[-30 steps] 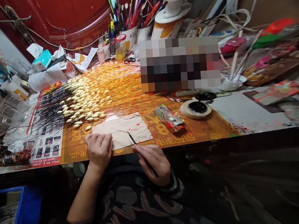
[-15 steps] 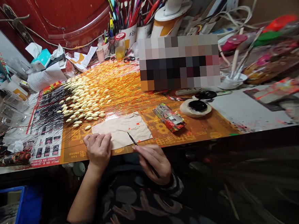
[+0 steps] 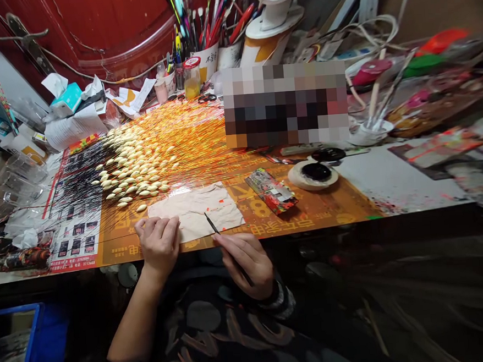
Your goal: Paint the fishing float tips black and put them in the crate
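A thin dark paintbrush [image 3: 212,224] is pinched in the fingers of my right hand [image 3: 249,264], its tip pointing up and left over a pale cloth [image 3: 193,200] with orange paint marks. My left hand [image 3: 160,243] rests at the left edge of that cloth with its fingers curled down. What those fingers hold, if anything, is hidden. Beyond the cloth lie many slender fishing floats [image 3: 137,169] with cream oval bodies, dark stems to the left and orange-yellow tips to the right.
Right of the cloth lies a paint-crusted block [image 3: 270,190], beside a round pale dish [image 3: 313,175] of black paint. Brush-filled cups [image 3: 206,62], a jar [image 3: 193,78] and a white fan [image 3: 277,13] stand along the back. A blue bin [image 3: 37,338] is below left.
The view has shifted slightly, so the things at right appear a little further left. My hands stay nearly in place, the brush still over the cloth.
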Tool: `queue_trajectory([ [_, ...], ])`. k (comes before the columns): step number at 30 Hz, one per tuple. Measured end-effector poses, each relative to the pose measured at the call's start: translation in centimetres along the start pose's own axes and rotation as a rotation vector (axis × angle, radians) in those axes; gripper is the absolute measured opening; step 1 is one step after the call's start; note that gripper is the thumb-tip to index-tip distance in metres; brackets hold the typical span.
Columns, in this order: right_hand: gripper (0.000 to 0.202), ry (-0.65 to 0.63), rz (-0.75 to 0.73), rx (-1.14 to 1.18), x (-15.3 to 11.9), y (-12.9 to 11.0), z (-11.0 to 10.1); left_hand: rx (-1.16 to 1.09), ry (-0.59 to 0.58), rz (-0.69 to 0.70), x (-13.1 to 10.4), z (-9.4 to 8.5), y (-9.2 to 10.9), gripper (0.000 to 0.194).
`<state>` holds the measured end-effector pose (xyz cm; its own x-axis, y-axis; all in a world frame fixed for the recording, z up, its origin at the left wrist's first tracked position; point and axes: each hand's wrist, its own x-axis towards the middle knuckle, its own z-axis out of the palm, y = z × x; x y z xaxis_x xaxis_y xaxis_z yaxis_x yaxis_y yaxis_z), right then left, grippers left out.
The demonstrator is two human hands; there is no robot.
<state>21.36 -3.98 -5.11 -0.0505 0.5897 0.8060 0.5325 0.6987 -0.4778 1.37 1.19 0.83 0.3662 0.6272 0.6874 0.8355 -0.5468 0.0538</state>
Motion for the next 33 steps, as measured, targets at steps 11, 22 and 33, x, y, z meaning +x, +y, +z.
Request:
queue_trajectory([
  [11,0.061,0.008,0.003,0.035,-0.7,0.4,0.1,-0.003,-0.001,0.007,0.0,0.0,-0.1,0.016],
  [22,0.058,0.04,-0.021,0.064,-0.2,0.3,-0.2,-0.02,0.02,0.017,-0.2,-0.2,-0.6,0.017],
  [33,0.056,0.062,-0.024,0.054,0.0,0.5,-0.1,-0.023,-0.007,0.04,-0.4,-0.1,-1.8,0.021],
])
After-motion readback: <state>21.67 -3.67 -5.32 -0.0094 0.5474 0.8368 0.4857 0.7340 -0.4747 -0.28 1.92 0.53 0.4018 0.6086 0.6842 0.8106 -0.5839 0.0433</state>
